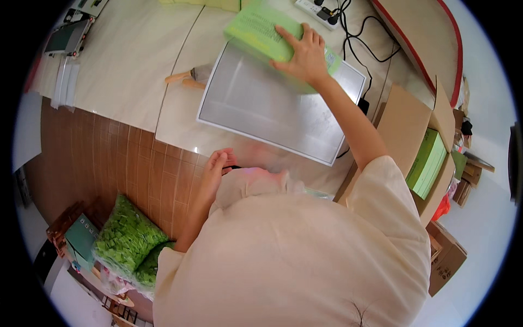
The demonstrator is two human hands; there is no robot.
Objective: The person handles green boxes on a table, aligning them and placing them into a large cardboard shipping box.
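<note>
Right hand (306, 57): I see it spread on the green box (259, 34).
Box: under that hand, over the grey panel (261, 103).
Left hand (218, 162): near the table (131, 71) edge, half curled; whether pinching, I cannot tell.

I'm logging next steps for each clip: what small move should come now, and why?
Probably bring the left hand up to the left end of the green box to steady it. Only the right hand is on the box, which overlaps the far part of the grey panel in view, while the left seems empty near the table's front edge.
</note>
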